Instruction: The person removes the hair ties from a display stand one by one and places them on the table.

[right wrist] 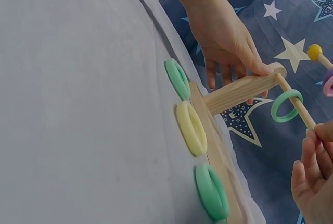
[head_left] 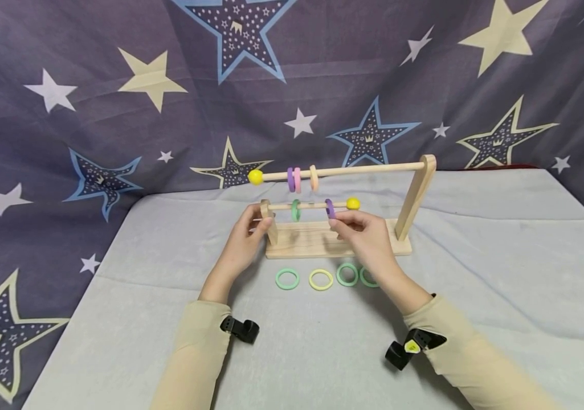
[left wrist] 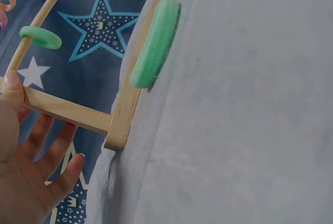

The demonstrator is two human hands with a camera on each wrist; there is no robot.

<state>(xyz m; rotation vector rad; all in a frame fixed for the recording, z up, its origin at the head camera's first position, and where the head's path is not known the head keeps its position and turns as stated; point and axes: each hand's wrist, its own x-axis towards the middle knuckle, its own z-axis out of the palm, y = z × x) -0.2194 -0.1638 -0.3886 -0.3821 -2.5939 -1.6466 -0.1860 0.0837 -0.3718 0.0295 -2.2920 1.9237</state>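
Note:
A wooden stand (head_left: 297,248) holds two rods at different heights. My left hand (head_left: 243,239) grips the short left post (head_left: 271,228), with the thumb near its top and the fingers behind it, as the left wrist view also shows. My right hand (head_left: 371,239) pinches a purple ring (head_left: 330,208) between thumb and fingers. That ring is around the lower rod (head_left: 317,205), near the yellow ball (head_left: 353,203) at its right end. Farther left on the same rod hangs a green ring (right wrist: 278,102). In the right wrist view the purple ring is out of sight.
The upper rod (head_left: 363,169) carries a purple ring (head_left: 290,179), a pink ring (head_left: 297,180) and a peach ring (head_left: 314,178). In front of the stand, green rings (head_left: 278,279) and a yellow ring (right wrist: 191,129) lie on the grey cloth (head_left: 312,353). A starry curtain (head_left: 292,68) hangs behind.

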